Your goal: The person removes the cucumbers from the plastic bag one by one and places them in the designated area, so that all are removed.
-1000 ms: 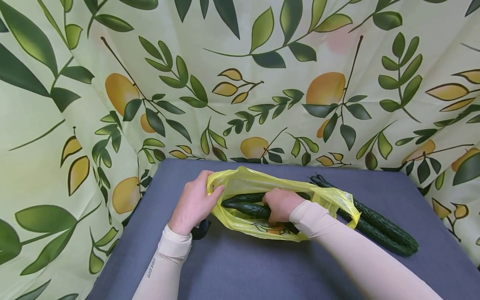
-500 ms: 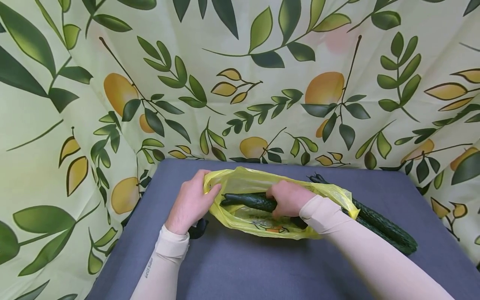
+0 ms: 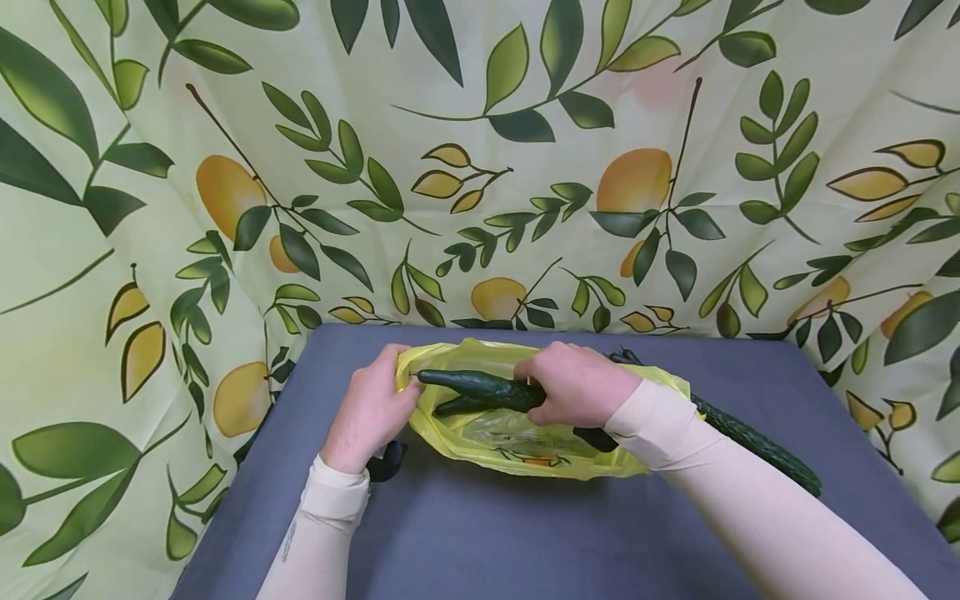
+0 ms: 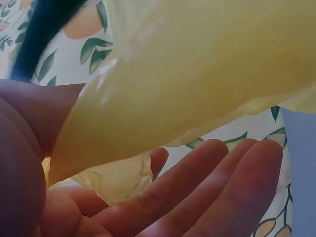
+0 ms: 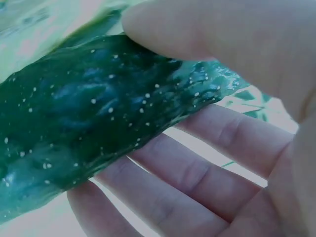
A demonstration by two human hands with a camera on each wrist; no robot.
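In the head view my left hand (image 3: 369, 414) pinches the left rim of a thin yellow plastic bag (image 3: 480, 467), whose mouth is spread wide. The left wrist view shows the bag's film (image 4: 187, 74) running down to the thumb, the other fingers stretched out beneath it. My right hand (image 3: 581, 383) grips a dark green, bumpy cucumber (image 3: 480, 385) within the bag's mouth, its stem end pointing left toward my left hand. Up close, thumb and fingers lie on opposite sides of the cucumber (image 5: 98, 108). A second cucumber (image 3: 453, 406) lies lower in the bag, partly covered.
More cucumber (image 3: 765, 450) lies on the blue-grey table (image 3: 480, 542) to the right, partly behind the bag and my right sleeve. A small black object (image 3: 386, 462) shows beside my left wrist. A leaf-and-fruit patterned cloth (image 3: 480, 208) hangs behind and at both sides.
My right hand has risen with the cucumber, whose stem end now sits higher, near the bag's left rim. My left hand keeps its hold on the bag. The head view has shifted slightly.
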